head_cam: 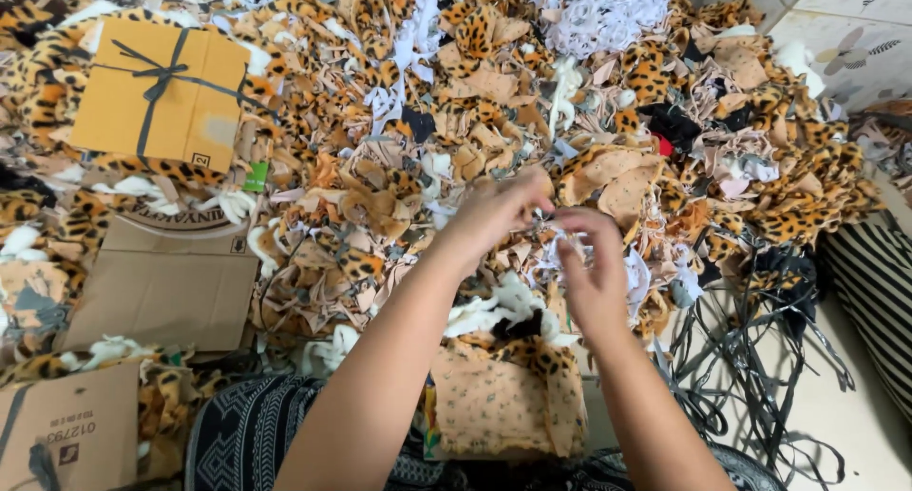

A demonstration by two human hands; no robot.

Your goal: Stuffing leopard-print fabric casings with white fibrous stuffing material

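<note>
At frame centre, the left hand point(494, 211) and right hand point(594, 263) are pinching 1 small pale scrap point(554, 227). Its long axis is lying roughly horizontal between the 2 hands, over the leopard-print scrap pile point(399, 187).

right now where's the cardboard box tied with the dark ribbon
In the head view the cardboard box lies at the upper left on the heap of leopard-print fabric scraps, above a flat cardboard sheet and well left of both hands.

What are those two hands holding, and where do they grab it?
Left hand and right hand pinch a small pale fabric scrap between their fingertips, at its ends. Its exact shape cannot be told.
</note>
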